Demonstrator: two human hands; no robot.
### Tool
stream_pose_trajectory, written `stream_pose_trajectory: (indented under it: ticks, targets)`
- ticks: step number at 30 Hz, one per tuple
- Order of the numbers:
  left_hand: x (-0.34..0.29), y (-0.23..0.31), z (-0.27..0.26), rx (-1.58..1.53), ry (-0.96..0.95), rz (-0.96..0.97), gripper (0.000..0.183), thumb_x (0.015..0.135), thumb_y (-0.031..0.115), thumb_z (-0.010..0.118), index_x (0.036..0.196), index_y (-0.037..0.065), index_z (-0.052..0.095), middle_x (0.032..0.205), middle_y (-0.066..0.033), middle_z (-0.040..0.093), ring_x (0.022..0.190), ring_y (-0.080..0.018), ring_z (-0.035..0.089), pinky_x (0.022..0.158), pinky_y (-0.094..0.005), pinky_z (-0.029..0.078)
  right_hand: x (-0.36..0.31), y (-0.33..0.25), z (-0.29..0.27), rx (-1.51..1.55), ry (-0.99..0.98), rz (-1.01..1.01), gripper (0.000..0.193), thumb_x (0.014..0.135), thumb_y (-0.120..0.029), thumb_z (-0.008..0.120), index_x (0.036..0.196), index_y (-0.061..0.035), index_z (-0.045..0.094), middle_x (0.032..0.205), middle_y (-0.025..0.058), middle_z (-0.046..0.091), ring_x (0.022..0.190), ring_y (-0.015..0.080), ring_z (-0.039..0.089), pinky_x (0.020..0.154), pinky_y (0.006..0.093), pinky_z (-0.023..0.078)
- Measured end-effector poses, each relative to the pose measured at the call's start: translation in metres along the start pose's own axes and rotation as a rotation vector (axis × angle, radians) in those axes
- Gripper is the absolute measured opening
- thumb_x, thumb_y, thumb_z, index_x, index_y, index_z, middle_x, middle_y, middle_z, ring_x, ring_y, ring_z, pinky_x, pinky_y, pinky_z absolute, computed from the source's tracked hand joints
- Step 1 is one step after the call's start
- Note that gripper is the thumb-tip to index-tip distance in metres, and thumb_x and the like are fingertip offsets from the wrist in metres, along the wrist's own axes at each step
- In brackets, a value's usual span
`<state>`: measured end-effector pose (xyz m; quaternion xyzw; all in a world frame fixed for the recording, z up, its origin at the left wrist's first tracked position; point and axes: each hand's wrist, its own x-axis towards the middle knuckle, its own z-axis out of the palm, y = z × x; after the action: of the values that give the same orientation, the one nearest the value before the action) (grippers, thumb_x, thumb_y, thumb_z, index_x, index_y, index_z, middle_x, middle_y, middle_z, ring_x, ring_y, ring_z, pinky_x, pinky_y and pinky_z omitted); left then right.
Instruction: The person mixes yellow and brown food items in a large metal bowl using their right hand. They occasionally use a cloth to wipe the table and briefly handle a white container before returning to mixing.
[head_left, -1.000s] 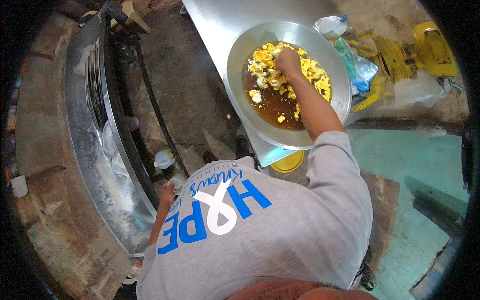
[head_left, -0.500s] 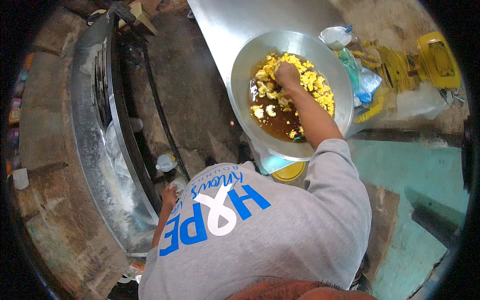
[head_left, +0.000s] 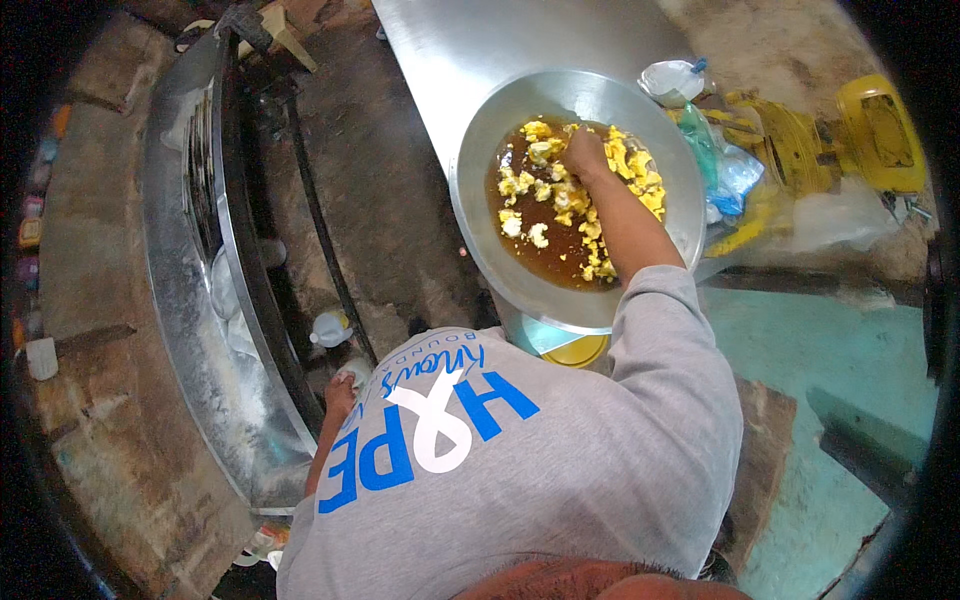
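Note:
A wide silver metal basin (head_left: 480, 235) holds brown liquid (head_left: 550, 235) with soft yellow and whitish lumps (head_left: 640, 170) in it, perhaps margarine. Into the far part of the basin reaches my right hand (head_left: 587, 157), knuckles up, among the lumps. Its fingertips are hidden below the hand. Lower left, beside the long metal trough, my left hand (head_left: 341, 390) hangs low with curled fingers. A pale, translucent thing (head_left: 357, 371) lies against it, partly covered by my grey shirt; what it is I cannot make out.
The basin rests on a metal tabletop (head_left: 540, 30). To its right are a white bowl (head_left: 672, 82), green and blue plastic bags (head_left: 738, 178) and yellow containers (head_left: 880, 130). A floury metal trough (head_left: 190, 300) runs along the left, with a whitish jug (head_left: 330, 328) beside it.
My right hand has shifted slightly right and down in the basin. The lumps are more spread out, with more brown liquid showing between them. My left hand stays nearly in place.

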<state>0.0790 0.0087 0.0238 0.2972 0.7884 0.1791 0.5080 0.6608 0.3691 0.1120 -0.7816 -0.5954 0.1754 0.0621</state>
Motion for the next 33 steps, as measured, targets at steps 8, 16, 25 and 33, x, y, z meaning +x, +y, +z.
stream_pose_trajectory:
  ticks: [8, 16, 25, 33]
  targets:
    - [0.057, -0.033, -0.007, 0.455, -0.180, 0.292, 0.026, 0.081, 0.022, 0.058, 0.096, 0.001, 0.059, 0.085, -0.0081, 0.061, 0.075, -0.0183, 0.058, 0.063, -0.0308, 0.045, -0.047, -0.005, -0.014, 0.102, 0.030, 0.216, 0.028, 0.072, -0.019, 0.059, 0.089, 0.0023, 0.064, 0.093, 0.0259, 0.062, 0.088, 0.0372, 0.061, 0.078, 0.0417, 0.049]
    - [0.112, -0.007, 0.020, 0.455, -0.021, 0.151, 0.047, 0.080, 0.033, 0.059, 0.115, 0.001, 0.055, 0.105, -0.0192, 0.060, 0.098, -0.0290, 0.057, 0.085, -0.0369, 0.044, -0.102, 0.018, 0.023, 0.032, 0.102, -0.208, 0.021, 0.069, -0.015, 0.061, 0.082, 0.0021, 0.063, 0.075, 0.0229, 0.061, 0.072, 0.0375, 0.060, 0.067, 0.0413, 0.048]
    - [0.237, 0.068, 0.007, 1.024, 0.138, 0.472, 0.053, 0.082, 0.044, 0.052, 0.117, 0.004, 0.054, 0.117, -0.0182, 0.054, 0.109, -0.0343, 0.050, 0.092, -0.0438, 0.039, -0.116, -0.002, 0.044, 0.014, 0.002, -0.311, 0.028, 0.070, -0.019, 0.063, 0.092, -0.0010, 0.061, 0.081, 0.0216, 0.062, 0.074, 0.0376, 0.058, 0.067, 0.0440, 0.046]
    - [0.177, 0.308, 0.108, 0.867, 0.046, 0.708, 0.053, 0.081, 0.044, 0.054, 0.117, 0.004, 0.054, 0.117, -0.0185, 0.054, 0.108, -0.0343, 0.051, 0.091, -0.0434, 0.040, -0.121, 0.025, 0.053, 0.246, -0.150, 0.010, 0.018, 0.075, -0.011, 0.062, 0.081, 0.0055, 0.060, 0.063, 0.0059, 0.058, 0.048, 0.0159, 0.051, 0.043, 0.0290, 0.038]
